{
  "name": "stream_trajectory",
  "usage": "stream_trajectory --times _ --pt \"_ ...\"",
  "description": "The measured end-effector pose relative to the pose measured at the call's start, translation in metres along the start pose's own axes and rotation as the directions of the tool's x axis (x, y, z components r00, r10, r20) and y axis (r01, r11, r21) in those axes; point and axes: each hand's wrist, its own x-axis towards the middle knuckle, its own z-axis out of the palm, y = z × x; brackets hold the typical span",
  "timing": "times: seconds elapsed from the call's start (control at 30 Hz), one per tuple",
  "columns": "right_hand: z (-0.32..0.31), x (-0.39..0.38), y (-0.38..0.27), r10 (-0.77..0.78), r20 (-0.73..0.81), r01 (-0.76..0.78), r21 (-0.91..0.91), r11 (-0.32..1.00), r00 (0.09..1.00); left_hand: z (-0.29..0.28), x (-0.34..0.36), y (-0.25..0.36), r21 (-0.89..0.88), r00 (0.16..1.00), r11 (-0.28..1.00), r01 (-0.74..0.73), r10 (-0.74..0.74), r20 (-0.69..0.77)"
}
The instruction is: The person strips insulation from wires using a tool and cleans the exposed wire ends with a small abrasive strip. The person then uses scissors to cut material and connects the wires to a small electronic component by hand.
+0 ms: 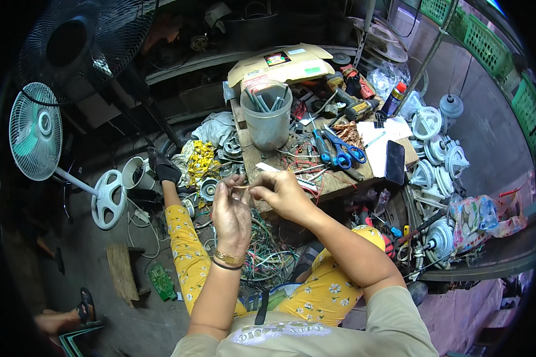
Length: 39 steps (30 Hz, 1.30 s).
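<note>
In front of my lap, both hands meet at a short, thin copper-coloured wire (241, 187). My left hand (231, 211), with a gold watch at the wrist, pinches one end between closed fingertips. From the other side my right hand (284, 193) closes thumb and forefinger on the wire. Just beyond the right hand, a pale flat strip (267, 167) and red wires lie at the workbench edge. Scissors with blue handles (344, 152) and a blue-handled screwdriver (321, 147) rest farther back. Below my hands, a tangle of coloured wires (268, 250) covers the floor between my knees.
A grey bucket (268, 128) of strips stands on the wooden workbench (256, 156). Power drills (358, 109), a dark phone (394, 162) and copper scrap (348, 134) surround it. White fan parts (441, 152) hang at right. A white fan (41, 125) stands left; another person's foot (86, 306) shows lower left.
</note>
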Motion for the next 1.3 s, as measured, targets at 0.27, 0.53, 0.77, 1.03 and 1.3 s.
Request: stream_trajectory --times 0.27,0.53,0.77,1.03,1.3 --pt "-0.02 0.0 0.015 0.134 0.034 -0.137 0.11 0.984 0.99 -0.049 -0.024 -0.034 0.179 0.911 0.894 0.411 -0.397 -0.11" --pt "-0.031 -0.008 0.019 -0.003 0.071 0.018 -0.212 0.977 0.997 0.004 -0.008 0.015 0.869 0.869 -0.003 -0.495 -0.022 0.495" --pt "-0.027 -0.009 0.009 0.145 0.159 -0.165 0.123 0.979 0.977 -0.015 -0.005 0.0 0.884 0.921 0.439 -0.16 -0.257 0.294" --pt "-0.029 -0.012 0.019 0.154 0.072 -0.17 0.387 0.906 0.985 -0.022 -0.017 -0.006 0.688 0.982 0.726 0.006 -0.135 0.135" --pt "-0.011 -0.019 0.02 0.131 0.077 -0.149 0.317 0.937 0.988 -0.017 -0.013 -0.013 0.109 0.989 0.989 0.1 -0.111 0.099"
